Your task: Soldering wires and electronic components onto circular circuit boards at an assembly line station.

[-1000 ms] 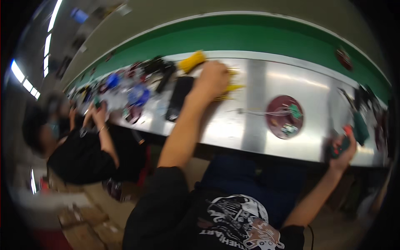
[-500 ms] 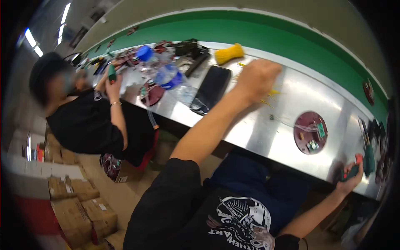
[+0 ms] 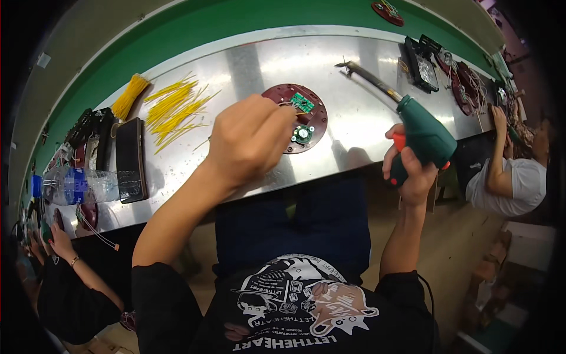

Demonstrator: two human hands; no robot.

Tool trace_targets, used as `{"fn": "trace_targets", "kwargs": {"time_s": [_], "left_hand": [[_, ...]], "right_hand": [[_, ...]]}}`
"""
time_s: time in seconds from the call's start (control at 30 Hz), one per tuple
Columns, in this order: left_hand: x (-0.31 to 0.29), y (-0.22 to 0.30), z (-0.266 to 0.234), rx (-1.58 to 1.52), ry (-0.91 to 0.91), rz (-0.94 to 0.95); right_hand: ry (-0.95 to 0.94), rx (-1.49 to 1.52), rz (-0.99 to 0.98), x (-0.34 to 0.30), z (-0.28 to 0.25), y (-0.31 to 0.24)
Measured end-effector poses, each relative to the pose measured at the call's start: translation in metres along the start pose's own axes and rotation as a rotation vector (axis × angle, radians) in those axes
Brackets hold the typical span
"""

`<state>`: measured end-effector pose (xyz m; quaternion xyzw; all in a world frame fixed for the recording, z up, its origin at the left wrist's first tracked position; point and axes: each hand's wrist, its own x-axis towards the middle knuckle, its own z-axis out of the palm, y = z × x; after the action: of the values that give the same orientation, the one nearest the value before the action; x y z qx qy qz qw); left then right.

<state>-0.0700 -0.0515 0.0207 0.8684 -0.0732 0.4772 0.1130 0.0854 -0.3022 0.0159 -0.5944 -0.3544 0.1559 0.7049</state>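
Observation:
My left hand is closed in a pinch over the left side of a round maroon disc; whatever its fingertips hold is hidden. On the disc are a small green circuit board, thin wires and a round green-rimmed part. My right hand is wrapped round the grip of a green soldering gun with a red trigger. Its long metal tip points up and left, beyond the disc. Loose thin yellow wires lie spread left of my left hand.
A tied yellow wire bundle, a black phone and a plastic bottle lie at the left of the metal table. Black parts and more maroon discs are at the right. Co-workers sit on both sides.
My left hand has moved from the yellow wires to the maroon disc. My right hand has raised the soldering gun from the table's right end towards the disc. The view has swung right.

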Motion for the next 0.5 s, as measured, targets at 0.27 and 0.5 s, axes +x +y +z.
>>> {"fn": "trace_targets", "kwargs": {"time_s": [0.27, 0.5], "left_hand": [[-0.014, -0.007, 0.019, 0.245, -0.129, 0.012], [-0.020, -0.008, 0.022, 0.250, -0.162, -0.030]], "right_hand": [[-0.139, -0.030, 0.113, -0.015, -0.001, 0.004], [-0.169, -0.026, 0.129, -0.018, 0.005, 0.005]]}}
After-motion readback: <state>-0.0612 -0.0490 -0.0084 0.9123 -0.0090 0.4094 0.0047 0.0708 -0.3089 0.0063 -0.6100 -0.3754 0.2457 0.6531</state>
